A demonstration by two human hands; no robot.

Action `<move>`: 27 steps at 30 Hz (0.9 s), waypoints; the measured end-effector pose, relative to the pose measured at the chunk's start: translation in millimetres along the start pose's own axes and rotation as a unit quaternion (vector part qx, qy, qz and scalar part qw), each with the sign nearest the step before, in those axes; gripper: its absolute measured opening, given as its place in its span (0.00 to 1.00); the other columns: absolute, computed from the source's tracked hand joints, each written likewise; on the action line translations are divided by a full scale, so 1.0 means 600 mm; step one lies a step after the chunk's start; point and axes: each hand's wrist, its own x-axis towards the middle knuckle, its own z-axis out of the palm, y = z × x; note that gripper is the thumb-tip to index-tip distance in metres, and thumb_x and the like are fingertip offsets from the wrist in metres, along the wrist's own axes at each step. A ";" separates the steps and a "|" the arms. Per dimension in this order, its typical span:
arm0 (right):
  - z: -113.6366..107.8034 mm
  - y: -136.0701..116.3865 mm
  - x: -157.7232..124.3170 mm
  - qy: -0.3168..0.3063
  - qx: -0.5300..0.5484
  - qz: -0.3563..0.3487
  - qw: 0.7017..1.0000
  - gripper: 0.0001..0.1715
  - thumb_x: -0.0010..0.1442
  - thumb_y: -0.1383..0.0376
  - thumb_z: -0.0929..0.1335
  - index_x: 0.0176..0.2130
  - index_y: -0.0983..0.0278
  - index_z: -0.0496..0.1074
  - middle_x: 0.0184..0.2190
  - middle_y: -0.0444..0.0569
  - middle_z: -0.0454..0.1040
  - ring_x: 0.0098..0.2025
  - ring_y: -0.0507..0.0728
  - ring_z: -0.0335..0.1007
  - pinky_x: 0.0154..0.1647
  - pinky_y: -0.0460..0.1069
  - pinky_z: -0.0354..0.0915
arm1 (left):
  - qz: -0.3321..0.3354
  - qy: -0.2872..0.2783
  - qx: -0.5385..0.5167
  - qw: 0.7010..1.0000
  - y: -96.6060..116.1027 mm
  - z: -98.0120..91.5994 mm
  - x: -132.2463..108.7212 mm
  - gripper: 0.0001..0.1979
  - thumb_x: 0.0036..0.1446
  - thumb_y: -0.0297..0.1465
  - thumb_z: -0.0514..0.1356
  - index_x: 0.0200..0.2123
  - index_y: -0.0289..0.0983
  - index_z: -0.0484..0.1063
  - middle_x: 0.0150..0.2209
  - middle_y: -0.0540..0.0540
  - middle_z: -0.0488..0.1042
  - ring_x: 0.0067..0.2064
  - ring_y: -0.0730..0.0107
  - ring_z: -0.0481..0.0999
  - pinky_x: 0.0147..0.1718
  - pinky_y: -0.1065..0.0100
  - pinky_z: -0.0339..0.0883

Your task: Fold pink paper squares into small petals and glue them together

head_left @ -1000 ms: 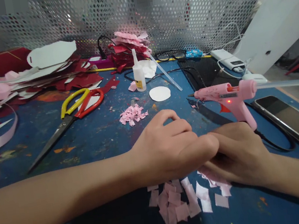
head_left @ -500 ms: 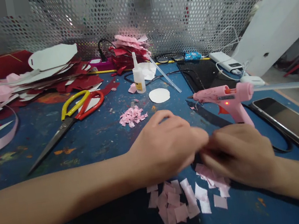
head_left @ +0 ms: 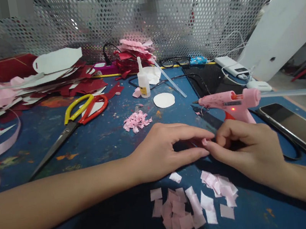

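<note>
My left hand [head_left: 172,148] reaches across the table with its index finger and thumb parted, the fingertips almost meeting my right hand. At the thumb tip of my right hand [head_left: 248,147] is a tiny folded piece of pink paper [head_left: 204,142]; the fingers are curled behind it. Below both hands lie several flat pink paper squares [head_left: 178,205], partly overlapping. A lone pale square [head_left: 175,177] rests just under my left hand. Beyond the left hand sits a small heap of crumpled pink bits [head_left: 137,121].
A pink glue gun [head_left: 223,101] with its red light on stands behind my right hand, beside a phone [head_left: 304,133]. Scissors [head_left: 69,125] lie at left. A glue bottle [head_left: 143,83], a white paper disc [head_left: 164,100] and paper piles [head_left: 59,73] are farther back.
My hands have come slightly apart, and the left fingers have opened. The small pink piece now shows at the right thumb tip. A pale square has come into sight beneath the left hand.
</note>
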 end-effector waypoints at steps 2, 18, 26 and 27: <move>-0.001 0.000 0.002 -0.007 0.005 -0.010 1.000 0.18 0.53 0.66 0.71 0.18 0.62 0.62 0.11 0.36 0.63 0.12 0.44 0.56 0.11 0.41 0.50 | -0.013 0.006 -0.024 1.000 0.001 -0.001 0.001 0.08 0.54 0.28 0.64 0.39 0.37 0.78 0.37 0.48 0.81 0.36 0.73 0.79 0.39 0.75 0.72; -0.009 0.001 -0.005 -0.113 0.029 -0.234 0.965 0.07 0.61 0.72 0.64 0.38 0.64 0.70 0.31 0.46 0.76 0.30 0.50 0.71 0.32 0.46 0.68 | -0.069 0.122 0.094 0.986 -0.023 -0.007 0.011 0.16 0.61 0.23 0.52 0.49 0.38 0.73 0.56 0.46 0.71 0.58 0.69 0.68 0.61 0.62 0.58; -0.002 0.013 -0.020 -0.111 0.053 -0.303 0.945 0.06 0.57 0.76 0.68 0.36 0.68 0.72 0.31 0.48 0.76 0.32 0.52 0.68 0.30 0.49 0.67 | -0.140 0.133 0.026 0.981 -0.011 -0.006 0.016 0.17 0.64 0.36 0.52 0.50 0.36 0.73 0.53 0.47 0.74 0.54 0.69 0.71 0.56 0.70 0.61; -0.003 0.013 -0.021 -0.119 0.045 -0.314 0.941 0.05 0.56 0.76 0.68 0.34 0.68 0.72 0.31 0.48 0.76 0.33 0.52 0.68 0.31 0.49 0.67 | -0.145 0.134 0.022 0.980 -0.010 -0.006 0.017 0.17 0.64 0.36 0.52 0.50 0.35 0.73 0.52 0.47 0.75 0.54 0.70 0.72 0.55 0.71 0.61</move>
